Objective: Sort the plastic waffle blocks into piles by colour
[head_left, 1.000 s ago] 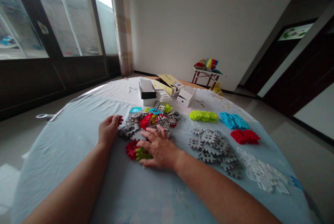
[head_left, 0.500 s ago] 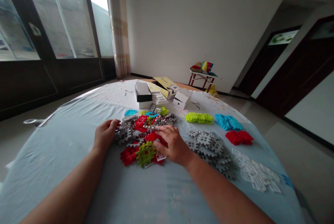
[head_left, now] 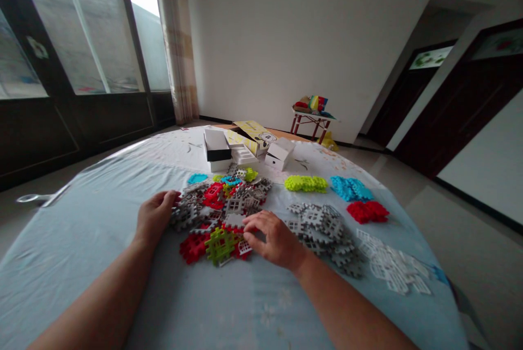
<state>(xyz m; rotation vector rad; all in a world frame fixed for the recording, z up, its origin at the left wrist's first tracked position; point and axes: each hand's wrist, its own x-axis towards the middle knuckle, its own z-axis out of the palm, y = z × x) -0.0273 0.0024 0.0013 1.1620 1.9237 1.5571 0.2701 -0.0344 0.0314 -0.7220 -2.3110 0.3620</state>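
Note:
A mixed heap of plastic interlocking building pieces (head_left: 235, 206), grey, red, green and blue, lies on the table between my hands. My left hand (head_left: 154, 218) rests at the heap's left edge, fingers curled and thumb against them. A bit of red shows at its fingertips; what it holds, if anything, is mostly hidden. My right hand (head_left: 273, 237) is over the heap's right side, thumb apart from bent fingers. Its fingertips are beside a flat grey piece (head_left: 235, 221); contact is unclear. Just below sits a green lattice piece (head_left: 220, 245) among red pieces (head_left: 193, 247).
Right of the heap are sorted piles: grey pieces (head_left: 322, 230), green pieces (head_left: 305, 183), blue pieces (head_left: 351, 189), red pieces (head_left: 368, 212) and white window-like pieces (head_left: 394, 263). White boxes (head_left: 280, 154) and a yellow box (head_left: 255, 133) stand behind on the cloth-covered table (head_left: 102, 203).
My right hand has drawn back slightly toward me, uncovering grey pieces in the heap's middle. The red piece by its fingers is largely out of sight. My left hand stays at the heap's edge.

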